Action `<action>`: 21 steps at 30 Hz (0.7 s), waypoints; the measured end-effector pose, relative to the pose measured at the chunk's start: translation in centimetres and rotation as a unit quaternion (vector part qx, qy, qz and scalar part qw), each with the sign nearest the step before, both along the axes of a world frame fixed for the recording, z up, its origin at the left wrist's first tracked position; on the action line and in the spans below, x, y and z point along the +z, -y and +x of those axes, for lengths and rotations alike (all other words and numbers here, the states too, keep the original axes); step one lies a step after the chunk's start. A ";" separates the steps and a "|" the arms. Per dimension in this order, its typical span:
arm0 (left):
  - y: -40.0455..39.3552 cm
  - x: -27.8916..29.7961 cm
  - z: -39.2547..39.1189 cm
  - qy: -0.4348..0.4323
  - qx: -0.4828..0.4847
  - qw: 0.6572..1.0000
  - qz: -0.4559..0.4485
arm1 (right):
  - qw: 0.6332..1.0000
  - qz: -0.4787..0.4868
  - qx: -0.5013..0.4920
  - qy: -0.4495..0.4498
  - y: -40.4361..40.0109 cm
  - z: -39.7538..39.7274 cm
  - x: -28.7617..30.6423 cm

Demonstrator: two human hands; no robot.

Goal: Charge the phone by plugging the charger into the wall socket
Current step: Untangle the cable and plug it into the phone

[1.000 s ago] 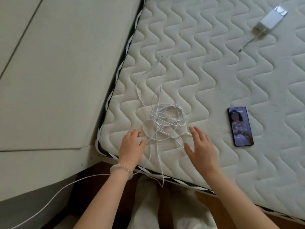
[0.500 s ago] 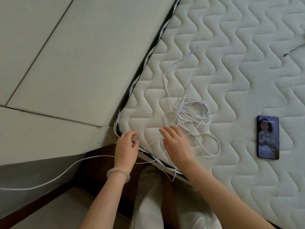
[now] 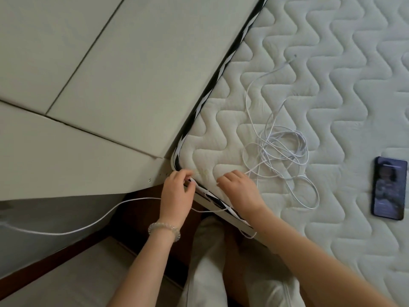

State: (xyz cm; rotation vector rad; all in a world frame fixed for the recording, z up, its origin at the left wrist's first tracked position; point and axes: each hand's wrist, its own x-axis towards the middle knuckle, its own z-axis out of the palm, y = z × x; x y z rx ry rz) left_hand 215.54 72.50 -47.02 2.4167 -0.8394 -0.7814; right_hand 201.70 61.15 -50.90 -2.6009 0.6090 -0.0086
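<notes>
Closest in: person's knees in pale trousers [image 3: 208, 262] at the bed edge, both forearms reaching fwd. Left wrist wears a clear bead bracelet [image 3: 164, 228].

Left hand [image 3: 177, 193] sits right at the mattress [image 3: 332, 107] corner, fingers curled together at the black-and-white piping [image 3: 212, 199]; thumb and forefinger look pinched, prob. on the white cable [image 3: 285, 142], but the contact is too small to be sure, so can't tell what, if anything, it's clamped on. Right hand [image 3: 241, 191] just beside it, on the mattress top, fingers bent down and pressing near the corner; whether it has cable between them, can't tell either.

From under the left hand one cable run drops off the bed and swings away to the left, low over the dark floor gap, out of frame; its end is not visible. Just beyond the right hand: the rest of the cable in a loose tangle of loops, one loop trailing right, one strand running far up the mattress to a small connector tip [image 3: 294, 56].

Well right of the right hand, the phone [image 3: 389, 188] lies flat, screen lit, nothing plugged in.

Progress, my read: early. Cable being sorted/routed around the corner. No wall socket in view, no charger brick in view. Left: untangle, plug into wall, connect tip to phone.

Far left: padded headboard panels [image 3: 110, 74].
</notes>
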 end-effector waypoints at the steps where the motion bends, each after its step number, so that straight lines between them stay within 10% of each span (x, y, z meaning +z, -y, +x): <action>1: 0.0 0.2 0.1 -0.002 0.002 1.000 -0.004 | 0.999 0.005 -0.026 0.027 0.3 0.1 0.7; 10: 3.0 4.3 0.2 -0.041 -0.018 0.996 -0.077 | 0.949 0.066 -0.270 0.147 6.6 -1.3 8.4; 21: 9.1 4.2 -3.3 -0.055 -0.093 0.989 -0.101 | 0.966 0.081 -0.234 0.071 7.6 -7.6 6.6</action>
